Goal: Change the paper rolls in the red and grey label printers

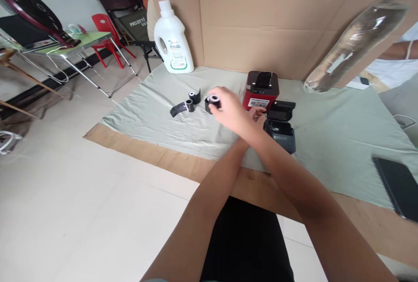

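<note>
My forearms cross, the right over the left. In my right hand (228, 107) is a small roll of black ribbon (214, 98) with a pale core, gripped between thumb and fingers above the cloth. Another black roll (208, 106) shows just beside those fingers. My left hand (258, 114), its fingers curled, is at the left side of a black portable printer (283, 136) whose lid stands up; the right forearm hides part of this hand. Right behind it is a red printer (261, 91) with a white label. Two more ribbon rolls (195, 96) lie to the left, one partly unrolled.
A grey-green cloth (329, 142) covers the wooden board (156, 153). A white detergent bottle (174, 42) and a large liquid-filled bottle (359, 38) lean near the cardboard wall (261, 16). A phone (396, 186) lies at right. Another person's arm (398, 51) shows behind.
</note>
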A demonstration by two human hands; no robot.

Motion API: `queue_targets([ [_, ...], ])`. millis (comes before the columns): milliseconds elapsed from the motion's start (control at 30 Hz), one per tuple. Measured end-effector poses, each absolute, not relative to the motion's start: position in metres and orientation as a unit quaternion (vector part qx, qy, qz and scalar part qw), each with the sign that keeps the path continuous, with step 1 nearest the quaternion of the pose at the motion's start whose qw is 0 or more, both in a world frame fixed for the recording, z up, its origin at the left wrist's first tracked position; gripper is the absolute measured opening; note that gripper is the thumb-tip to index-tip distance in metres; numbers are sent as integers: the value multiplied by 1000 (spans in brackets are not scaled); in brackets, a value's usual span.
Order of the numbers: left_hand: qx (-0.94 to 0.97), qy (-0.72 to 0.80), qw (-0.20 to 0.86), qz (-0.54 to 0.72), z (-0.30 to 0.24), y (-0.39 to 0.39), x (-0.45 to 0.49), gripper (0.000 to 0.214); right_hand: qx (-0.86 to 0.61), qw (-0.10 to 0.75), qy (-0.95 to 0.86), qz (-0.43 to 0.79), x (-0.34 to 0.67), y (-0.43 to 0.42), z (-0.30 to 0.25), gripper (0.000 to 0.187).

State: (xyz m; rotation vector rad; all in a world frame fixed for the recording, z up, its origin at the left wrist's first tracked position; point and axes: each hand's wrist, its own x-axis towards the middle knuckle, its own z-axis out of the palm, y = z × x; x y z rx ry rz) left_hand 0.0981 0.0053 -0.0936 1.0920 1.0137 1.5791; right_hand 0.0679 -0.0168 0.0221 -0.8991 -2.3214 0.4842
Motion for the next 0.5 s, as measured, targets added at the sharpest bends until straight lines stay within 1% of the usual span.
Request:
queue_targets([
  [67,442,415,462,647,-93,3,98,18,-312,223,-909,163,22,-13,1,29],
  [133,440,408,471,646,-92,2,98,18,-309,156,-926,151,-8,-9,-19,28],
  [200,436,401,489,640,-92,3,99,17,-318,120,-930,141,-21,-7,-34,28],
  [300,431,403,503,631,-92,5,100,17,-331,109,-928,130,-21,-11,-44,26],
  [400,442,403,498,628,-90,4,101,16,-345,105,-922,138,-15,-16,-40,23],
  [433,445,405,495,627,-89,4,101,16,-353,118,-917,141,-13,-15,-36,26],
  [500,448,415,485,626,-87,2,100,16,-376,180,-898,140,-8,-9,-26,35],
])
